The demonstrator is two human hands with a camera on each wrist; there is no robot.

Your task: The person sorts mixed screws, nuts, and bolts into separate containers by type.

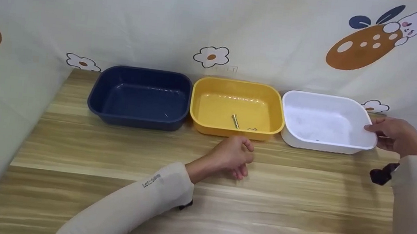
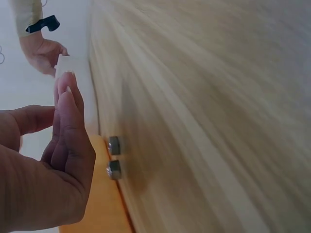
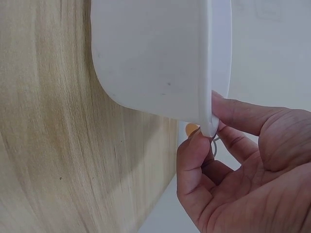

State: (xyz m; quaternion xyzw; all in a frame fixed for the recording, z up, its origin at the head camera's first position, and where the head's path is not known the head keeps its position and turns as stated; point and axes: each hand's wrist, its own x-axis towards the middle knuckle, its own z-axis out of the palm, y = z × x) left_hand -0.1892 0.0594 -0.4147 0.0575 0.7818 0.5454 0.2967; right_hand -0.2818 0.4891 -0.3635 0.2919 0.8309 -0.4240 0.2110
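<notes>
My right hand point(image 1: 400, 135) pinches the right-hand rim of a white bin point(image 1: 326, 147), thumb inside and fingers outside. The right wrist view shows that grip close up on the white plastic edge. In front of a yellow bin point(image 1: 207, 129), my left hand point(image 1: 229, 156) hovers with loosely bent fingers and nothing visible in them. A metal bolt point(image 1: 235, 121) leans inside the yellow bin, beside small metal pieces point(image 1: 252, 129) partly hidden by its front wall. Two metal nuts or bolt heads point(image 2: 113, 158) show by the yellow bin in the left wrist view; the head view hides them.
A dark blue bin point(image 1: 136, 122) stands left of the yellow one, and the three bins form a row along the back of the wood-grain table point(image 1: 281, 203). Behind them hangs a pale patterned cloth point(image 1: 155, 28), which also covers the sides.
</notes>
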